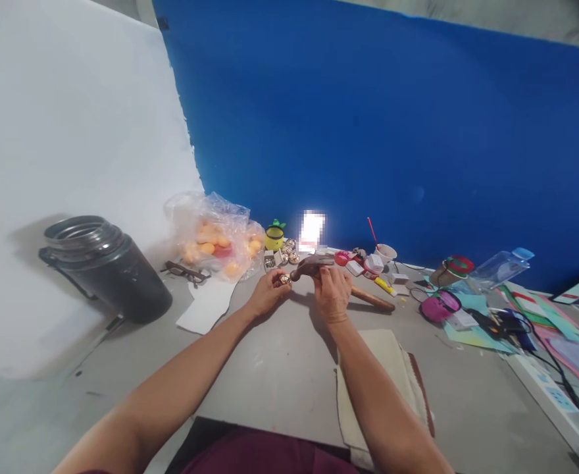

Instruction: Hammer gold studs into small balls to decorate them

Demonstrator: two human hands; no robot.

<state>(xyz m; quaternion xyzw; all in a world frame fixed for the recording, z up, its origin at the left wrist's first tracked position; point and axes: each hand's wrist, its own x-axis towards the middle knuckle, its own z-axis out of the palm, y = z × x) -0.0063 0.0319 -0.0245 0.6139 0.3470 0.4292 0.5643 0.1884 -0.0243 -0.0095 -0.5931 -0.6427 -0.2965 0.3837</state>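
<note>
Near the middle of the grey table, my left hand (266, 295) pinches a small shiny gold-patterned ball (284, 279) between its fingertips. My right hand (333, 289) is closed round a claw hammer (314, 264) close to its head. The hammer's wooden handle (372, 299) sticks out to the right of that hand. Its metal face is just right of the ball; whether the two touch, I cannot tell. Behind my left hand are several similar balls (289, 251) and a small open box (270, 261) with shiny pieces in it.
A dark flask (109, 270), glasses (185, 272) and a clear bag of orange fruit (210, 240) are at the left. A folded cloth (383, 375) lies under my right forearm. A paper cup (385, 253), clear bottle (504, 268), papers, cables and power strip (546, 388) occupy the right.
</note>
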